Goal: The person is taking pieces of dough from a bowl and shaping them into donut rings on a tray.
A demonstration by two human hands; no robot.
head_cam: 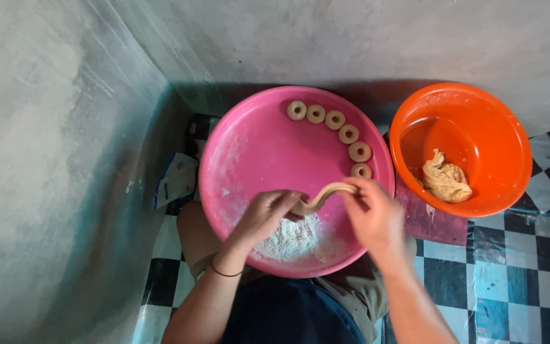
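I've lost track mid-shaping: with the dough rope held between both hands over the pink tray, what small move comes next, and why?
Probably curl the dough rope so its two ends meet. The left hand and right hand each pinch one end, it already arcs, and six closed rings line the pink tray rim.

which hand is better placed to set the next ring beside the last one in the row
Probably the right hand: it pinches the dough strip at the end just below the last dough ring, while the left hand holds the far end over the flour.
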